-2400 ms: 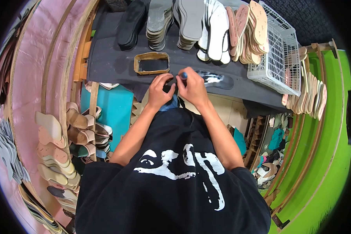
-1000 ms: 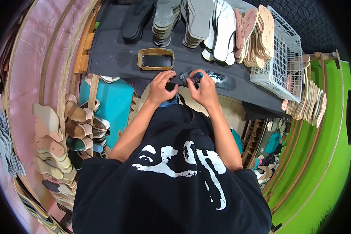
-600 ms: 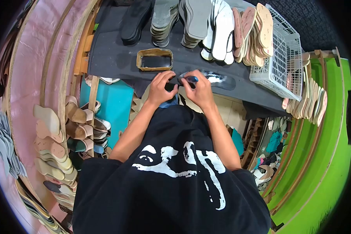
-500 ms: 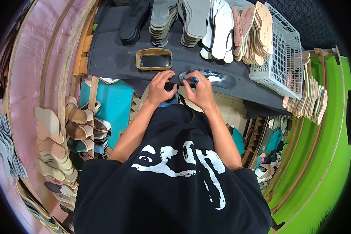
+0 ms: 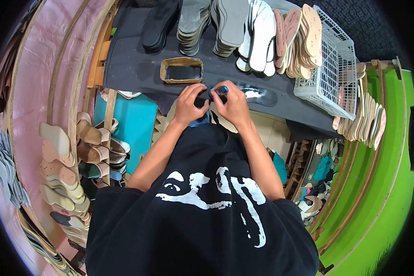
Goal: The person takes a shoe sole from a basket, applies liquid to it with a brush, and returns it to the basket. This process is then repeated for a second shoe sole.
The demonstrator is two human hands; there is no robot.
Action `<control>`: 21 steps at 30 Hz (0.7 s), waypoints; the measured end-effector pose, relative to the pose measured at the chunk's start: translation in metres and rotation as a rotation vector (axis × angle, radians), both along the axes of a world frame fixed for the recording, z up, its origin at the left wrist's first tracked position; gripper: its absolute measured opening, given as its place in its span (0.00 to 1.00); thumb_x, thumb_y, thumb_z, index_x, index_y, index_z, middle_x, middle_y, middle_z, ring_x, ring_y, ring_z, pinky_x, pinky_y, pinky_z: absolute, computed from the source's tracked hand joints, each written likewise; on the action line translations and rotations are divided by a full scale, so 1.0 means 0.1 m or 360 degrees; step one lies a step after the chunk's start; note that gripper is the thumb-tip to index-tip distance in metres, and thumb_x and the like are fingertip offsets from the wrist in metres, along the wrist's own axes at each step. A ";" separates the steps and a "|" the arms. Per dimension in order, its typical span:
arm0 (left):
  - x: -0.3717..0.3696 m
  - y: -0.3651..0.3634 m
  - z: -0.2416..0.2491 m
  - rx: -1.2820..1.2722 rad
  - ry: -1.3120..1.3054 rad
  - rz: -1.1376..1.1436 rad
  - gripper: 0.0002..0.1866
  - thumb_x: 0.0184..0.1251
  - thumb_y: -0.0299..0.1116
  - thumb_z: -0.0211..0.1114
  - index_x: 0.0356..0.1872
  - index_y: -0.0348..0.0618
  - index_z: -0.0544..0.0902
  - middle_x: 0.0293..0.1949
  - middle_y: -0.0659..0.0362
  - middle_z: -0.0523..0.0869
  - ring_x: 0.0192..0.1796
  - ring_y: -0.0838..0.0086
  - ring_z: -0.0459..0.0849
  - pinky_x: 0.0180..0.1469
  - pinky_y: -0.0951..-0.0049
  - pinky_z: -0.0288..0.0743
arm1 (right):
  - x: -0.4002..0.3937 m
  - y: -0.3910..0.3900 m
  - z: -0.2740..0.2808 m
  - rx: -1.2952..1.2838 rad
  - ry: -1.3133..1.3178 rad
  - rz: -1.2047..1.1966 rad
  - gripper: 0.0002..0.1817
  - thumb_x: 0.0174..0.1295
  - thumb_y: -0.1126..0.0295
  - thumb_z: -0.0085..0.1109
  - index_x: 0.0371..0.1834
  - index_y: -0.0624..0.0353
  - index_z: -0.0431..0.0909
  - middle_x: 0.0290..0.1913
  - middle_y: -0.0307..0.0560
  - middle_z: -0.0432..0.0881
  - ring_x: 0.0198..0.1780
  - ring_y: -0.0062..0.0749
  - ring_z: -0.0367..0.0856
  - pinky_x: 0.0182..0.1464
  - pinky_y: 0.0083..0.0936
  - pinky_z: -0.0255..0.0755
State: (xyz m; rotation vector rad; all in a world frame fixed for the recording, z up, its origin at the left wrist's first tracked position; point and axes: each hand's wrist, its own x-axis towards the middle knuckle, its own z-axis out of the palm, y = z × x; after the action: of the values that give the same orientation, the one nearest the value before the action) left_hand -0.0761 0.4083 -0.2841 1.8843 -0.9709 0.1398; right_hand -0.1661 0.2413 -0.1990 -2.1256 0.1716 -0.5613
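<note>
A dark sole-shaped piece (image 5: pixel 262 95) with a wet, glossy surface lies on the black-covered table. Over its left end, my right hand (image 5: pixel 232 105) is closed on a small tool with a blue handle (image 5: pixel 222 90). My left hand (image 5: pixel 189 104) rests at the table's front edge, its fingers curled toward the thumb; what it holds, if anything, is hidden. Just above it stands a rectangular tan container (image 5: pixel 181 80) with dark contents.
Stacks of black insoles (image 5: pixel 159 27), grey insoles (image 5: pixel 230 27), white insoles (image 5: pixel 261 39) and beige insoles (image 5: pixel 310 37) line the back. A white plastic crate (image 5: pixel 326 87) stands right. Racks with shoe parts (image 5: pixel 93 131) flank the left.
My right hand has shifted slightly left along the dark piece with the blue-handled tool. My left hand has hardly moved.
</note>
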 end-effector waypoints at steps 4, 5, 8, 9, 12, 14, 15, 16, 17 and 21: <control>-0.03 -0.01 -0.02 -0.0037 0.0141 -0.0001 0.25 0.52 0.27 0.79 0.56 0.39 0.87 0.57 0.51 0.90 0.57 0.52 0.90 0.62 0.58 0.85 | 0.01 -0.02 0.05 -0.0062 0.0031 0.0100 0.11 0.63 0.79 0.72 0.44 0.63 0.80 0.39 0.56 0.83 0.39 0.59 0.86 0.41 0.45 0.79; -0.02 0.00 -0.01 -0.0037 0.0142 -0.0001 0.25 0.52 0.27 0.79 0.56 0.39 0.87 0.57 0.51 0.90 0.57 0.52 0.90 0.62 0.58 0.85 | 0.01 -0.02 0.06 -0.0097 0.0038 0.0126 0.11 0.63 0.80 0.72 0.44 0.63 0.79 0.39 0.57 0.82 0.39 0.59 0.86 0.41 0.46 0.79; -0.02 0.00 0.00 0.0014 0.0012 0.0011 0.27 0.53 0.26 0.81 0.57 0.40 0.88 0.58 0.52 0.91 0.55 0.57 0.91 0.55 0.62 0.89 | 0.08 0.00 0.01 -0.0227 0.0001 0.0143 0.10 0.65 0.80 0.74 0.43 0.65 0.81 0.38 0.55 0.85 0.36 0.51 0.88 0.40 0.37 0.81; -0.01 0.00 -0.01 0.0013 -0.0031 0.0019 0.26 0.53 0.26 0.81 0.57 0.40 0.88 0.58 0.52 0.91 0.55 0.56 0.91 0.55 0.62 0.89 | 0.09 0.01 0.02 -0.0239 -0.0068 0.0129 0.10 0.65 0.80 0.74 0.43 0.65 0.81 0.37 0.55 0.85 0.35 0.51 0.88 0.39 0.36 0.81; -0.01 -0.01 -0.01 0.0009 -0.0021 0.0016 0.26 0.53 0.27 0.81 0.57 0.40 0.88 0.58 0.52 0.91 0.56 0.56 0.91 0.55 0.62 0.89 | -0.02 -0.05 0.06 -0.0130 0.0062 0.0083 0.09 0.66 0.80 0.73 0.43 0.66 0.81 0.36 0.55 0.85 0.34 0.50 0.89 0.38 0.36 0.81; -0.01 0.02 0.00 0.0014 0.0034 0.0013 0.26 0.53 0.27 0.81 0.57 0.40 0.88 0.58 0.52 0.91 0.56 0.56 0.91 0.55 0.62 0.89 | -0.01 -0.06 0.03 -0.0090 0.0046 0.0091 0.09 0.65 0.80 0.73 0.43 0.65 0.80 0.37 0.56 0.84 0.36 0.55 0.87 0.39 0.40 0.80; -0.01 0.02 0.00 0.0031 0.0037 0.0017 0.26 0.53 0.27 0.81 0.57 0.41 0.89 0.59 0.52 0.90 0.57 0.56 0.91 0.55 0.62 0.89 | -0.01 -0.06 0.02 -0.0052 0.0033 0.0084 0.10 0.64 0.79 0.73 0.44 0.64 0.79 0.38 0.56 0.83 0.38 0.61 0.86 0.40 0.44 0.80; -0.02 0.01 0.00 0.0044 0.0040 0.0015 0.26 0.53 0.27 0.81 0.57 0.41 0.89 0.59 0.53 0.90 0.57 0.56 0.91 0.56 0.62 0.89 | 0.00 -0.07 0.01 -0.0052 0.0035 0.0078 0.10 0.64 0.79 0.73 0.44 0.64 0.79 0.38 0.56 0.83 0.38 0.61 0.86 0.40 0.44 0.80; -0.03 0.00 -0.01 0.0042 0.0040 0.0005 0.26 0.53 0.27 0.81 0.57 0.41 0.89 0.59 0.53 0.90 0.57 0.56 0.91 0.56 0.62 0.89 | 0.01 -0.08 0.01 0.0010 0.0006 0.0012 0.10 0.65 0.79 0.73 0.43 0.64 0.80 0.38 0.56 0.84 0.38 0.58 0.87 0.40 0.43 0.80; -0.03 0.00 0.02 0.0092 -0.0033 0.0006 0.25 0.54 0.27 0.80 0.57 0.43 0.90 0.59 0.54 0.89 0.55 0.58 0.90 0.56 0.60 0.87 | -0.04 -0.12 -0.03 0.0026 0.0002 -0.0163 0.08 0.66 0.77 0.75 0.42 0.65 0.83 0.38 0.54 0.88 0.38 0.50 0.91 0.41 0.36 0.82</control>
State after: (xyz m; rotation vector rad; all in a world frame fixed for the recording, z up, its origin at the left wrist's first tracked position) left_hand -0.0790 0.4087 -0.2822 1.9409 -0.9951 0.1353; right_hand -0.1706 0.2292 -0.2023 -2.1100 0.2861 -0.6166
